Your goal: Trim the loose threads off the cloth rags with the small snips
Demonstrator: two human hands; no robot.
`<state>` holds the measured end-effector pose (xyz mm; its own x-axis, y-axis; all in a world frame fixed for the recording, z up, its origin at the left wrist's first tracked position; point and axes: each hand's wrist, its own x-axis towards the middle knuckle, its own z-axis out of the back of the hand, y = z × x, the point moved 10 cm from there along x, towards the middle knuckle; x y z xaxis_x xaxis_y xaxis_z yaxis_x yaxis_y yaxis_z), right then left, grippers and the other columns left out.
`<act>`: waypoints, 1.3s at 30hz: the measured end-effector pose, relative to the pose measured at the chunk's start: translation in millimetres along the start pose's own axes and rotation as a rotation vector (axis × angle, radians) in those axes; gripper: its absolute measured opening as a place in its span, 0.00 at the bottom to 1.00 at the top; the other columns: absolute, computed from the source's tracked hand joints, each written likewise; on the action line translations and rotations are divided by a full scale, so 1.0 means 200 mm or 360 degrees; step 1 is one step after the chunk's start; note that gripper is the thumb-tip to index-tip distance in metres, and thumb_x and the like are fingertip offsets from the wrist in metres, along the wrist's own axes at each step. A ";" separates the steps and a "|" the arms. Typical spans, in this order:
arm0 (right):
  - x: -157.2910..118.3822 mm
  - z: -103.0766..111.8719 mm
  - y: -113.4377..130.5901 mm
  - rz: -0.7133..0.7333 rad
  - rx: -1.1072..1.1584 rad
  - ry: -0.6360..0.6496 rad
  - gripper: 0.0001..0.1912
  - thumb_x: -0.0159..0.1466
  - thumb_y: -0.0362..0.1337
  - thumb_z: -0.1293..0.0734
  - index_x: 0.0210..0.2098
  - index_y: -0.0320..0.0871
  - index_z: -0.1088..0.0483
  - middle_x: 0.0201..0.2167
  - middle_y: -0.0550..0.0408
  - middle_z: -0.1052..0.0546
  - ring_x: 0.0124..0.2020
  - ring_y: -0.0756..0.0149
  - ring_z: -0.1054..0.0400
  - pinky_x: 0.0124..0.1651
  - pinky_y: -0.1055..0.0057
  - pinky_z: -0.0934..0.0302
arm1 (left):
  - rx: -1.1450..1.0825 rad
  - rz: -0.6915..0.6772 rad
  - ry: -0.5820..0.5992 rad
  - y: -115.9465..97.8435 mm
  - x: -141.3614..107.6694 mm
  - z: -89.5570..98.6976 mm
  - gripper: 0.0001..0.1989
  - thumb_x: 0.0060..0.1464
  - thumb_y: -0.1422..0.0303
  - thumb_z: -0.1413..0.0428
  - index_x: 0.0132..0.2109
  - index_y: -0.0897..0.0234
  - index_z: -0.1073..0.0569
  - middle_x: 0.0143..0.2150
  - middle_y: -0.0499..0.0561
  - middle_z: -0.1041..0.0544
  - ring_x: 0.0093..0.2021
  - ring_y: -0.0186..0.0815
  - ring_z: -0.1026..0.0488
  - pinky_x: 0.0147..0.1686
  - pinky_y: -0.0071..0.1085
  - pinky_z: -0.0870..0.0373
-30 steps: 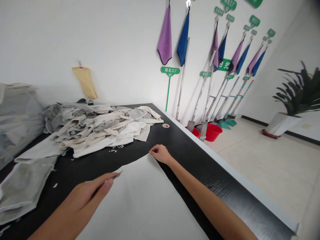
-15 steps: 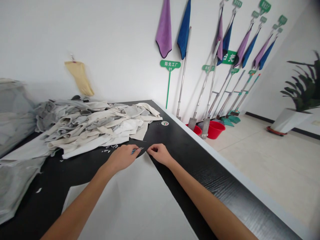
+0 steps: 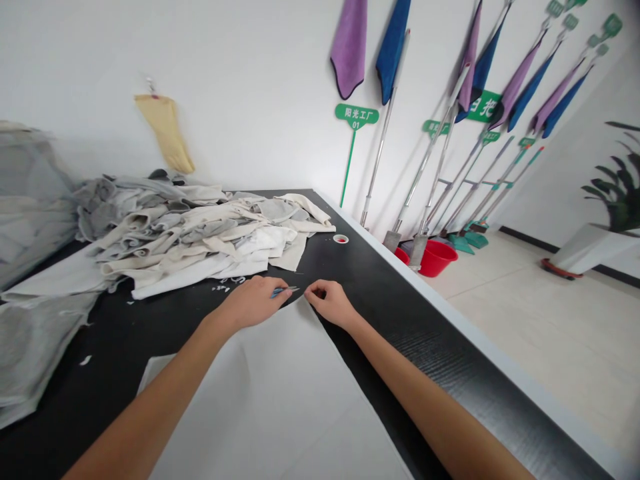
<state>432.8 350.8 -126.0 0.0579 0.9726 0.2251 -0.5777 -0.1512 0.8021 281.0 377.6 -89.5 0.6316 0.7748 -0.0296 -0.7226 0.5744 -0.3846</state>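
A large pale cloth (image 3: 280, 393) lies flat on the black table, its far corner pointing away from me. My left hand (image 3: 257, 300) is closed on small blue-handled snips (image 3: 285, 291), whose metal tips point right, close to that corner. At the corner itself my right hand (image 3: 327, 300) is pinched, thumb against forefinger, at the cloth's tip. Whatever finer thing may be between those fingers is too small to make out. The two hands are a small gap apart.
A heap of grey and white cloths (image 3: 200, 233) covers the table's back left. A small round dish (image 3: 341, 239) stands near the right edge. White scraps (image 3: 86, 361) lie at left. Beyond the table are red buckets (image 3: 437, 259), mops and a potted plant (image 3: 620, 193).
The view has shifted, so the wall items sit farther right and higher. Both hands keep nearly the same pose at the cloth's corner.
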 end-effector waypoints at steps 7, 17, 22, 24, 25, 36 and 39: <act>0.02 0.01 -0.05 -0.0054 0.0132 -0.0040 0.11 0.61 0.39 0.35 0.30 0.40 0.23 0.26 0.54 0.23 0.28 0.67 0.32 0.34 0.72 0.40 | -0.0020 -0.0038 -0.0030 -0.03 -0.01 0.01 0.23 0.64 0.51 0.56 0.53 0.55 0.23 0.51 0.52 0.19 0.54 0.48 0.25 0.53 0.39 0.32; 0.02 0.02 -0.07 -0.0102 0.0324 -0.0035 0.15 0.62 0.44 0.36 0.30 0.39 0.25 0.25 0.55 0.24 0.26 0.69 0.33 0.31 0.74 0.40 | 0.0071 -0.0121 -0.0105 -0.09 -0.01 0.00 0.23 0.64 0.52 0.55 0.57 0.55 0.25 0.53 0.53 0.20 0.53 0.49 0.24 0.54 0.41 0.32; 0.02 0.02 -0.10 -0.0111 0.0259 -0.0048 0.14 0.61 0.43 0.35 0.29 0.39 0.24 0.24 0.55 0.24 0.25 0.70 0.34 0.30 0.74 0.41 | 0.0160 -0.0094 -0.0103 -0.07 -0.01 -0.03 0.24 0.64 0.52 0.55 0.57 0.56 0.25 0.53 0.57 0.20 0.54 0.52 0.25 0.54 0.44 0.32; 0.03 0.02 -0.11 -0.0120 0.0202 -0.0081 0.13 0.62 0.42 0.35 0.30 0.39 0.23 0.25 0.54 0.23 0.26 0.69 0.33 0.31 0.73 0.40 | 0.0169 -0.0080 -0.0069 -0.04 0.00 -0.04 0.24 0.64 0.52 0.54 0.56 0.56 0.24 0.52 0.56 0.19 0.53 0.51 0.24 0.52 0.43 0.31; 0.02 0.03 -0.11 -0.0123 0.0171 -0.0091 0.12 0.62 0.41 0.34 0.30 0.39 0.23 0.26 0.54 0.22 0.27 0.69 0.32 0.31 0.73 0.40 | 0.0169 -0.0075 -0.0050 -0.03 0.00 -0.05 0.23 0.64 0.52 0.54 0.55 0.56 0.23 0.52 0.55 0.19 0.53 0.51 0.24 0.52 0.42 0.31; 0.00 0.02 -0.01 0.0002 -0.0055 0.0021 0.06 0.59 0.35 0.31 0.30 0.42 0.20 0.26 0.55 0.22 0.25 0.71 0.36 0.31 0.73 0.43 | 0.0138 -0.0135 -0.0013 -0.03 0.01 -0.09 0.23 0.63 0.51 0.52 0.55 0.53 0.23 0.50 0.54 0.18 0.50 0.48 0.22 0.50 0.39 0.30; 0.01 0.02 -0.02 -0.0010 -0.0043 -0.0009 0.07 0.59 0.35 0.32 0.29 0.41 0.21 0.24 0.56 0.23 0.25 0.71 0.36 0.30 0.74 0.43 | 0.0145 -0.0143 -0.0023 -0.05 0.01 -0.09 0.22 0.63 0.51 0.52 0.55 0.54 0.23 0.49 0.54 0.18 0.50 0.49 0.22 0.50 0.40 0.30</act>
<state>438.2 352.6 -126.8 0.0664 0.9725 0.2231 -0.5989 -0.1400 0.7885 293.5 369.2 -102.1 0.6912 0.7225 0.0145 -0.6864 0.6627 -0.2996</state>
